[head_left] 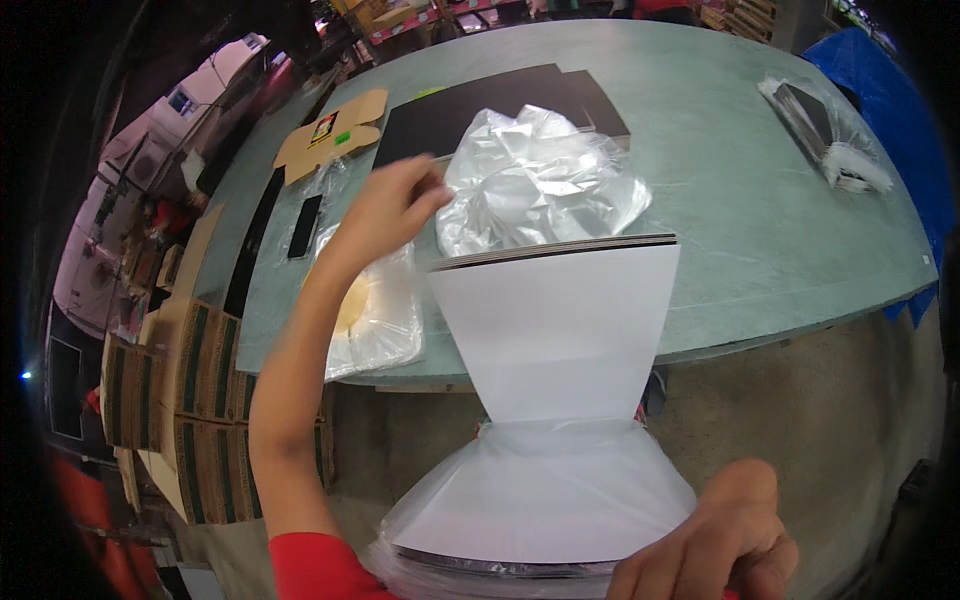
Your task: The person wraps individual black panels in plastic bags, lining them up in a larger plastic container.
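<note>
A stack of white-faced boards with dark edges (560,320) leans from me up to the table edge. Its lower part sits in a clear plastic bag (440,500). My right hand (710,545) has its fingers curled at the bag's near right side; its fingertips are partly cut off by the frame. My left hand (400,200) is raised over the table, loosely bent, thumb and fingers apart, with nothing visible in it. It is beside a crumpled heap of clear plastic bags (540,185). Whether it touches the heap I cannot tell.
Dark flat boards (430,125) lie behind the heap on the green table (720,130). Left are an unfolded cardboard piece (350,125), a black phone (305,227) and flat clear bags (390,330). A wrapped bundle (825,130) lies far right. Cardboard boxes (215,460) are stacked at left.
</note>
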